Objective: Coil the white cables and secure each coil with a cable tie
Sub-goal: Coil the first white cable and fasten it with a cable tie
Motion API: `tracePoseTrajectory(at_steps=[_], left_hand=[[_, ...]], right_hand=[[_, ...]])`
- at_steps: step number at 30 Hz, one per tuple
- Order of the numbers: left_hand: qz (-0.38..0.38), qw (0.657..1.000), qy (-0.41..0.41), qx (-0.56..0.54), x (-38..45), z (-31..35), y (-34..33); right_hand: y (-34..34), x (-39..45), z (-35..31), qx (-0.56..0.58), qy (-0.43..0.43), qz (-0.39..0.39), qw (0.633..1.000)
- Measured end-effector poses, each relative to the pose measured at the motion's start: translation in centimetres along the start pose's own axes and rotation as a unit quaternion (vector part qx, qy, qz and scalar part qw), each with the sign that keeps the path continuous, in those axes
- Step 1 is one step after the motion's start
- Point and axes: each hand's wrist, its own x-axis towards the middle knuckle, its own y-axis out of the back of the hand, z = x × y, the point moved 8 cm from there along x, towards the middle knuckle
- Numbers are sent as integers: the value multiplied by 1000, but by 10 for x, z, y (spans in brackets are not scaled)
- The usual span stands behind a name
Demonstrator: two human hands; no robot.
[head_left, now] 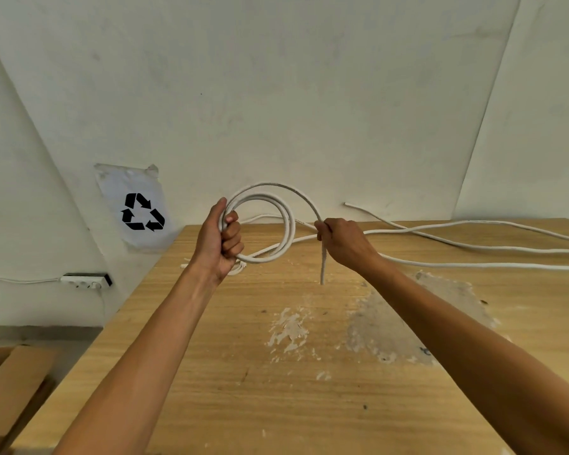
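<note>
My left hand (222,239) grips the left side of a coil of white cable (284,210), held upright above the wooden table (276,372). The coil has a few loops. My right hand (340,239) pinches the cable's loose strand where it arcs off the top of the coil, and a short free end (323,266) hangs down from that hand. Several more white cables (473,247) lie stretched across the table to the right. A small bundle of white cable ties (239,267) lies on the table just under my left hand, partly hidden.
The table is stained with white paint patches (408,323). A paper with a recycling sign (142,211) is taped to the wall at left. A white power strip (86,280) sits on a ledge below it. Cardboard (10,389) lies at the lower left.
</note>
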Motion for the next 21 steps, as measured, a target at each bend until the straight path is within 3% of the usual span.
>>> tracePoseTrajectory(at_steps=[3, 8, 12, 17, 19, 21], left_hand=[[-10, 1000, 3, 20, -1, -7, -5], [-31, 997, 14, 71, -5, -21, -13], [-23, 996, 25, 83, -6, -34, -6], [-25, 995, 37, 90, -7, -48, -5], [-22, 996, 24, 85, -6, -47, -10], [-17, 997, 8, 72, -2, -44, -14]], right_hand=[[-9, -2, 2, 184, -64, -28, 980], [-14, 0, 5, 407, -127, -7, 904], [-17, 1, 7, 481, -173, -10, 860], [-33, -10, 12, 524, -222, -67, 819], [-40, -17, 8, 512, -221, -111, 823], [-45, -24, 3, 459, -202, -139, 854]])
